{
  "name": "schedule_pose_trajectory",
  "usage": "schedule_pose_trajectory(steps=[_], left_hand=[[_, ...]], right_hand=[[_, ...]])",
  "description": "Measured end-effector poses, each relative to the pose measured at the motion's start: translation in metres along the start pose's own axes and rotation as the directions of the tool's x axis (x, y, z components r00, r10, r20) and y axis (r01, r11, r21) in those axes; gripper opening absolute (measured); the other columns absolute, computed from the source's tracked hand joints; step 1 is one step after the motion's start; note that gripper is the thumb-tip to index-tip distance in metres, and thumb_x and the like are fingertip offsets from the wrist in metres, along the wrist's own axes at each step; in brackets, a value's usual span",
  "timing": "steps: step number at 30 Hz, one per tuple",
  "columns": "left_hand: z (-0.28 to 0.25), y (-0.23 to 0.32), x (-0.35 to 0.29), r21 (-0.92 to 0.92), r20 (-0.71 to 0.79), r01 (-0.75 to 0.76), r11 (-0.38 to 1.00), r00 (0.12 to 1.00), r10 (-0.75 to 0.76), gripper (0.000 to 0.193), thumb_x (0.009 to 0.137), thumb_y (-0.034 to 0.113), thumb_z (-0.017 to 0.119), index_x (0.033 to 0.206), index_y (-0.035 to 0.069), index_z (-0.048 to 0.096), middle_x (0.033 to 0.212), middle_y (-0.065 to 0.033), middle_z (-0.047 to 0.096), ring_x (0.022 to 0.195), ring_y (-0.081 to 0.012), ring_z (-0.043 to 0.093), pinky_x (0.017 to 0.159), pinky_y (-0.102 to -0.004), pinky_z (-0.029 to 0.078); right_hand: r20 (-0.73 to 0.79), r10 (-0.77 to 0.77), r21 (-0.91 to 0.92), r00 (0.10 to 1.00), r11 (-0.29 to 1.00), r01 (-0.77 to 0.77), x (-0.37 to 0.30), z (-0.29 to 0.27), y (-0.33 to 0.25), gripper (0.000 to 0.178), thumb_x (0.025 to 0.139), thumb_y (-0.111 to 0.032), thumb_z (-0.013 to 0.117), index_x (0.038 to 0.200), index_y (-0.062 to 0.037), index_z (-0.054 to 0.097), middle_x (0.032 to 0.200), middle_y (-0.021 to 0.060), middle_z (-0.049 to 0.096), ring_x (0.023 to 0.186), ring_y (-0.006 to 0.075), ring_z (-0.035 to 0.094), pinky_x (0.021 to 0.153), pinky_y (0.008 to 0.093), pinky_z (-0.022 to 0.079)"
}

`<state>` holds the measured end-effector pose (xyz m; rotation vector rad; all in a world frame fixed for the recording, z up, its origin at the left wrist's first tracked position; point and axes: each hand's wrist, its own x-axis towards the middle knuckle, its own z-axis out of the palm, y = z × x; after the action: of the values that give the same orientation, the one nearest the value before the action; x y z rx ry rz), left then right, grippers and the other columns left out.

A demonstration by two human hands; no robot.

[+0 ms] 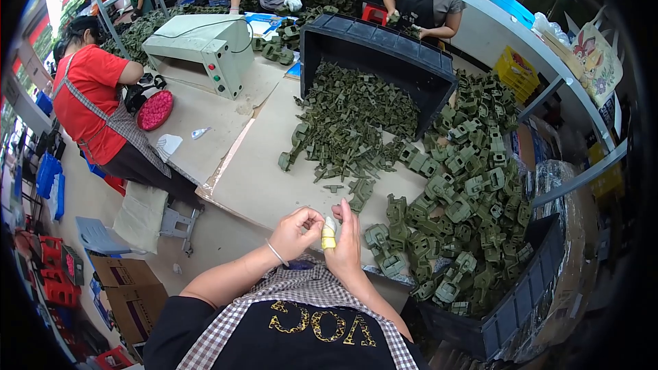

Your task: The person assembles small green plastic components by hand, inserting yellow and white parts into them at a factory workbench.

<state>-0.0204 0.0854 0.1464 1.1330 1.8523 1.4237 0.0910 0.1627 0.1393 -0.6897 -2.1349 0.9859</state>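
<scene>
Head view shows my surface (pixel 274 185), a tan board that carries everything, with a black crate (pixel 384 48) tipped on its side at the far edge and spilling a heap of small olive-green plastic parts (pixel 349 123) toward the middle. Along the right edge a bigger mound of chunkier green buckle pieces (pixel 466 199) runs down into a second dark bin (pixel 521 301) at the near right corner. At the near edge my two hands meet just above my apron: my left hand (pixel 296 231) is pinched shut at the fingertips, and my right hand (pixel 346 247) is held upright with a yellow-taped finger (pixel 329 236) between them. Whether a part sits in that pinch I cannot tell. I judge I am between pieces, adjusting my grip or the tape; the next move calls for reaching forward to the nearest loose parts (pixel 356 195).
</scene>
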Motion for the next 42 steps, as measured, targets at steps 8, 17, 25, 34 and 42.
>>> schedule_pose_trajectory(steps=[8,17,25,34,42], left_hand=[[0.000,0.010,-0.014,0.007,0.000,-0.270,0.963,0.963,0.270,0.014,0.077,0.007,0.061,0.088,0.002,0.055,0.085,-0.0076,0.053,0.074,-0.0136,0.055,0.065,-0.0233,0.046],[0.001,0.024,-0.016,0.656,0.125,-0.508,0.558,0.803,0.583,0.017,0.066,0.009,0.064,0.081,0.007,0.057,0.075,-0.0031,0.053,0.062,-0.0174,0.054,0.052,-0.0274,0.045],[-0.005,0.016,-0.007,0.576,0.111,-0.387,0.720,0.910,0.400,0.012,0.065,0.010,0.060,0.072,0.007,0.051,0.071,-0.0044,0.050,0.062,-0.0197,0.055,0.051,-0.0294,0.046],[0.027,-0.002,-0.019,-0.724,0.318,0.309,0.616,0.943,-0.100,0.030,0.085,0.019,0.052,0.110,0.002,0.046,0.097,-0.0063,0.055,0.093,-0.0137,0.052,0.084,-0.0277,0.040],[0.050,-0.001,-0.043,-0.870,0.291,0.346,0.351,0.936,-0.201,0.032,0.086,0.021,0.051,0.111,0.001,0.047,0.102,-0.0062,0.053,0.097,-0.0135,0.049,0.088,-0.0272,0.037]], right_hand=[[-0.004,0.084,0.012,0.996,0.996,-0.084,-0.002,-0.003,0.004,0.069,0.069,-0.006,0.063,0.128,-0.0027,0.027,0.108,0.0159,0.047,0.097,0.0288,0.047,0.085,0.0383,0.038],[-0.023,-0.075,-0.198,0.997,0.978,0.069,-0.001,-0.003,0.004,0.070,0.066,-0.001,0.062,0.127,-0.0023,0.029,0.109,0.0175,0.045,0.099,0.0325,0.045,0.087,0.0395,0.036],[0.022,-0.107,-0.222,0.994,0.969,0.109,-0.012,-0.004,0.004,0.065,0.068,-0.002,0.060,0.127,-0.0016,0.031,0.110,0.0187,0.044,0.100,0.0349,0.044,0.087,0.0405,0.036],[0.092,0.265,0.588,0.960,0.764,-0.267,-0.022,0.007,0.010,0.056,0.078,-0.004,0.057,0.127,-0.0049,0.031,0.116,0.0137,0.043,0.103,0.0162,0.047,0.087,0.0274,0.041],[-0.104,0.113,0.210,0.988,0.974,-0.089,-0.021,0.004,0.007,0.051,0.074,-0.006,0.059,0.120,-0.0036,0.039,0.108,0.0124,0.047,0.099,0.0220,0.049,0.082,0.0316,0.042]])
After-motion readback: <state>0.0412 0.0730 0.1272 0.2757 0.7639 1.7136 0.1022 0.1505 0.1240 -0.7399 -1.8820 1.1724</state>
